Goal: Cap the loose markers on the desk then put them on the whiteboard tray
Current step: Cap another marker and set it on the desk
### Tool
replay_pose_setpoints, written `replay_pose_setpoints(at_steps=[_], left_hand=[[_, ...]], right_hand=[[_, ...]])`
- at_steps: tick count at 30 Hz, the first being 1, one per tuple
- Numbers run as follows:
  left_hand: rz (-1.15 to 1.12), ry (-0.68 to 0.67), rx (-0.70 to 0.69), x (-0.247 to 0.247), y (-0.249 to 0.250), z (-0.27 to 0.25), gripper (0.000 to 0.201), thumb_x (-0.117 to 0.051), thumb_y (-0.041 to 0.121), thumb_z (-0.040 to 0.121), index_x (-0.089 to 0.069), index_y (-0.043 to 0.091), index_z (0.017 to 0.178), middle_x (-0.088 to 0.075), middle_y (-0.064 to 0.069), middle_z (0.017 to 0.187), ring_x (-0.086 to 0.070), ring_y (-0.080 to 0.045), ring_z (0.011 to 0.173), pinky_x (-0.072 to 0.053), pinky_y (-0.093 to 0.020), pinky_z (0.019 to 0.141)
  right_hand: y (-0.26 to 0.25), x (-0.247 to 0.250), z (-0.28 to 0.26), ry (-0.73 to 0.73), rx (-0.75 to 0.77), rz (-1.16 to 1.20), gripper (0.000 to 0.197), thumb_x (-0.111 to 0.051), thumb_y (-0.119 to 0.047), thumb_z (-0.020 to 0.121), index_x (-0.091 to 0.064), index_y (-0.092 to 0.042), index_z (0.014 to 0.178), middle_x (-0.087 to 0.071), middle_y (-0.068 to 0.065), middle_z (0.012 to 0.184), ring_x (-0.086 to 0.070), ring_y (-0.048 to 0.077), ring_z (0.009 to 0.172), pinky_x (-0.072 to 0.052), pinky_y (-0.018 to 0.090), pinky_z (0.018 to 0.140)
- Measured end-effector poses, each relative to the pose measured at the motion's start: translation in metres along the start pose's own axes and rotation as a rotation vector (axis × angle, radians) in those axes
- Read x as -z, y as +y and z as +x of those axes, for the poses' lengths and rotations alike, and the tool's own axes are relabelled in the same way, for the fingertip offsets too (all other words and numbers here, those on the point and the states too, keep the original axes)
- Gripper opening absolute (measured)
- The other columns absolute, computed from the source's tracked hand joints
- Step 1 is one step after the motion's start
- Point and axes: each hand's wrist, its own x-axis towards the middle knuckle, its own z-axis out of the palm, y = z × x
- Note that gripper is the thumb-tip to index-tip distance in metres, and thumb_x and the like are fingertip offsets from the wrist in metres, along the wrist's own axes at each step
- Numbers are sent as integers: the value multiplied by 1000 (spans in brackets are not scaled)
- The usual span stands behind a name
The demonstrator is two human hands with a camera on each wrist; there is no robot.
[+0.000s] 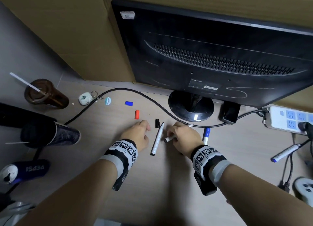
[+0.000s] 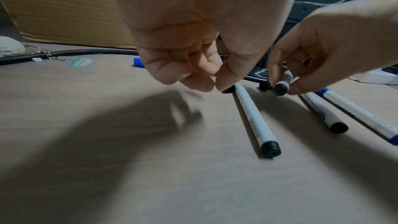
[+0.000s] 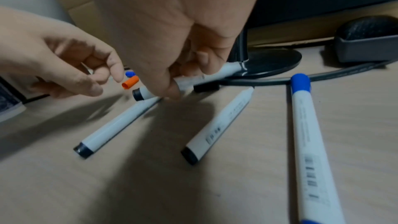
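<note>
**Readable lettering on the desk**

"PEPSI" stands in white letters (upside down in the head view) on the dark blue can [image 1: 34,168] lying at the left. The small monitor [image 1: 220,56] logo and marker barrel print are too blurred to read.

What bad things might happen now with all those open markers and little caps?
The right hand grips a black-ended marker with its tip bare, so ink might smear fingers or the desk.

Loose caps lie apart: black cap, orange cap, blue cap. A wrong colour could get pushed on.

The left hand hovers near the uncapped marker and might roll it.
</note>
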Motion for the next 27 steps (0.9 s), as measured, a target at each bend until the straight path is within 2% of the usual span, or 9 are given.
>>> replay_pose_setpoints(at_steps=[2,4,7,12,15,17,19,23,27], left_hand=[[-8,25,-8,3,1,5,33,-53,14,90,-49,29,119,-58,9,121,-58,-18,91,-52,-32,76],[-26,39,-30,4,3,12,41,-53,11,88,-47,33,123,-56,8,121,-62,-20,106,-56,-37,85],[-32,33,-90,3,9,21,52,-54,10,88,-45,43,127,-47,12,130,-58,-17,119,-57,-41,90],[60,12,-131,-4,19,34,49,-57,12,93,-50,42,132,-44,8,134,-57,-23,113,-56,-39,87],[89,16,-123,-9,18,38,41,-58,12,93,-56,40,123,-44,8,128,-59,-21,100,-56,-36,78],[89,19,-109,-12,14,40,35,-60,12,91,-57,38,115,-46,6,125,-60,-23,94,-58,-37,76],[80,14,-95,-14,10,40,33,-63,11,90,-56,35,112,-48,5,124,-62,-24,90,-58,-39,77],[48,27,-55,-17,0,38,30,-68,12,90,-55,32,108,-46,3,123,-62,-23,89,-57,-39,83],[-9,71,-13,-21,-11,30,25,-68,7,90,-55,28,95,-34,1,129,-61,-13,86,-54,-24,78]], right_hand=[[0,5,-4,48,27,38,30,-57,-11,82,-68,-29,104,-57,-7,115,-66,26,95,-54,34,67],[2,9,-11,124,63,96,30,-58,-12,82,-66,-31,104,-55,-9,114,-66,24,92,-52,33,64],[10,17,-24,248,93,203,27,-60,-19,81,-59,-31,106,-50,-11,109,-64,20,88,-56,40,63],[26,30,-44,447,7,310,23,-64,-17,77,-50,-29,91,-50,-9,95,-54,15,77,-51,36,66],[32,30,-50,568,2,336,28,-67,-7,73,-48,-26,81,-48,-7,87,-49,13,76,-43,22,65],[35,26,-51,593,-16,354,28,-65,-4,74,-47,-25,80,-49,-6,85,-48,12,74,-40,20,65],[39,20,-50,582,-18,372,23,-64,-4,80,-53,-24,87,-52,-6,91,-53,13,81,-45,24,69],[44,8,-49,513,-11,441,32,-64,-11,96,-62,-21,126,-61,-6,123,-64,12,111,-52,24,97],[42,4,-47,440,-27,485,37,-57,-9,101,-63,-20,136,-68,-4,129,-67,11,116,-52,26,103]])
